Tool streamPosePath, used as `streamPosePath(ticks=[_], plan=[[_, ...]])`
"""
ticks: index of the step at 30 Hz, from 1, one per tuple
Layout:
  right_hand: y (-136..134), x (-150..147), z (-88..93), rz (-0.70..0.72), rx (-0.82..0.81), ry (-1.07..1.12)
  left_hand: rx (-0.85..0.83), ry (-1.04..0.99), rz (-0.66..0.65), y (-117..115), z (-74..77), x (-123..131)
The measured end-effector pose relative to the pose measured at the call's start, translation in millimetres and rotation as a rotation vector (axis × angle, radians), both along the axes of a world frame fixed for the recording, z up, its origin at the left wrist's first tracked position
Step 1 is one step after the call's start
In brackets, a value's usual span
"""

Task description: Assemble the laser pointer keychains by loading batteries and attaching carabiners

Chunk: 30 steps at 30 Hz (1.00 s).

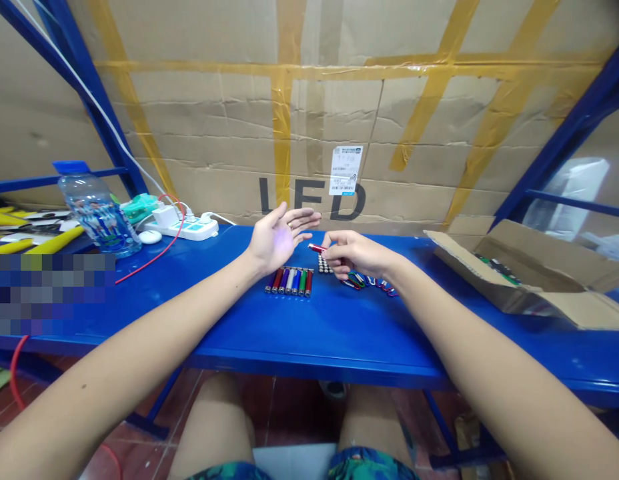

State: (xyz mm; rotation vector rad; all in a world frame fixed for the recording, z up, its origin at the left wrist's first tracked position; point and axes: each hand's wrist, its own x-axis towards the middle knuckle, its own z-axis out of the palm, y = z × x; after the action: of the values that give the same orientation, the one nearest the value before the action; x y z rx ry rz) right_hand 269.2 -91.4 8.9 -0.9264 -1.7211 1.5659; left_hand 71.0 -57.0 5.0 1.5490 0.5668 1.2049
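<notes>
My right hand is closed around a small red flashlight, its front end pointing at my left palm. My left hand is held up with the fingers stretched out and nothing in it; a faint violet glow lies on the palm. Just below the left hand, a row of several small flashlights in red, blue, silver and green lies on the blue table. Small silver cells stand grouped beside the right fingers, partly hidden. Under the right hand lie several coloured carabiner clips.
An open cardboard box with small parts stands at the right. On the left are a plastic bottle, a white power strip with a red cable, and yellow-handled tools. A large taped cardboard sheet rises behind the table.
</notes>
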Motion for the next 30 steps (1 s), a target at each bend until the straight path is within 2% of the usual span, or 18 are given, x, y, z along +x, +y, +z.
streamPosePath(ticks=[8,21,30], plan=[[1.3,0.2,-1.4,-0.024,0.061,-0.063,-0.022,0.015,-0.057,4.3,-4.7,-1.6],[1.4,0.7,-0.3,-0.048,0.116,-0.142,0.014,0.158,-0.005,3.1,-4.7,-1.8],[4.6,0.6,-4.4,-0.04,0.146,-0.131,-0.052,0.056,-0.041,1.8,-4.4,-1.2]])
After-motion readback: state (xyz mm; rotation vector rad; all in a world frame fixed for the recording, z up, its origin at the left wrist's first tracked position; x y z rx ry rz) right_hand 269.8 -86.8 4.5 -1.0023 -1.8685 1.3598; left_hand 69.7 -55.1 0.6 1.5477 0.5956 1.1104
